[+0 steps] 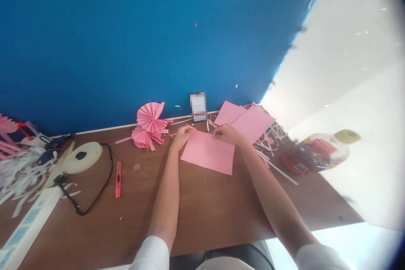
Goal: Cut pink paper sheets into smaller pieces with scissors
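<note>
Both hands sit at the far edge of the flat pink sheet (208, 152): the left hand (182, 134) pinches its left corner, the right hand (226, 133) pinches the right end of that edge. By my reading the folding has barely started, since no pleats show yet. Finished paper fans (149, 125) lie just left; spare pink sheets (248, 120) wait right, amid white paper strips (268, 141) on the tabletop (202, 206).
</note>
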The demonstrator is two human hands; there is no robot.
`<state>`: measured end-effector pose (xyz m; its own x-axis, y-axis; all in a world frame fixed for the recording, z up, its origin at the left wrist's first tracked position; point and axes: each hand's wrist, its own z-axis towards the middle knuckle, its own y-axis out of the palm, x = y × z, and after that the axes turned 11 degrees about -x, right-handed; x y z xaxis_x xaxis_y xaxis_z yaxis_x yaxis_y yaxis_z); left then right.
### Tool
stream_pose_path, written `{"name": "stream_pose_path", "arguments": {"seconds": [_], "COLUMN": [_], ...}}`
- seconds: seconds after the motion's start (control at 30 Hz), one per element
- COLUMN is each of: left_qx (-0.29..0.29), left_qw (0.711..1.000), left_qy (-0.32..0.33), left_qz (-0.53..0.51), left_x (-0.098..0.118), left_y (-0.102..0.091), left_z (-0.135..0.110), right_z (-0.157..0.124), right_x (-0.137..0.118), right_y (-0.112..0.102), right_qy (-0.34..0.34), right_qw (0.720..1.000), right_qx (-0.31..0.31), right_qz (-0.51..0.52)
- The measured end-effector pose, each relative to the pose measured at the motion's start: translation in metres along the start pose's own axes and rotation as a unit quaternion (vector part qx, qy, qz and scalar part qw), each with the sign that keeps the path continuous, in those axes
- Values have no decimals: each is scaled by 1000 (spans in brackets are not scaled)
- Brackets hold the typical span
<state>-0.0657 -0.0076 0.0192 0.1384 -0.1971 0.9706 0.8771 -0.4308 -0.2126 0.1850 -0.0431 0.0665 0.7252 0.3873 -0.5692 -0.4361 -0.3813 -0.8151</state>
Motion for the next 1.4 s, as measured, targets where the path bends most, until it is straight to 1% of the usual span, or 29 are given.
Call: {"name": "stream_pose_path", "arguments": {"seconds": [0.1,0.17,0.3,0.53,0.67,0.9,1.03,1.13,1.3,1.4], "left_qx": [22,20,-16,-49,-44,-38,-59,-53,-58,-51], "left_qw": [1000,1000,1000,998,998,998,997,998,998,999], "left_qy": [-9,-14,-18,-12,-15,-48,-35,-31,-23,-16], "left_qz": [8,9,17,41,31,35,32,28,1,-9], "left_x": [-1,-1,0,2,0,-4,0,1,-1,1], "left_y": [0,-1,0,3,3,-1,-2,-2,-2,-2], "left_z": [1,0,0,0,1,1,-1,-1,-2,-2], "right_z": [-1,-1,1,14,16,16,17,17,15,12], "right_x": [-4,-8,-16,-29,-28,-30,-30,-27,-24,-24], "right_y": [0,1,5,20,25,28,27,26,22,19], "right_qy": [10,22,31,53,53,30,25,27,10,11], "right_qw": [1000,999,999,997,996,999,999,999,1000,1000], "right_qx": [-6,-2,32,32,39,15,19,24,-5,-7], "right_qz": [24,33,10,-53,-56,-24,-27,-17,-9,-3]}}
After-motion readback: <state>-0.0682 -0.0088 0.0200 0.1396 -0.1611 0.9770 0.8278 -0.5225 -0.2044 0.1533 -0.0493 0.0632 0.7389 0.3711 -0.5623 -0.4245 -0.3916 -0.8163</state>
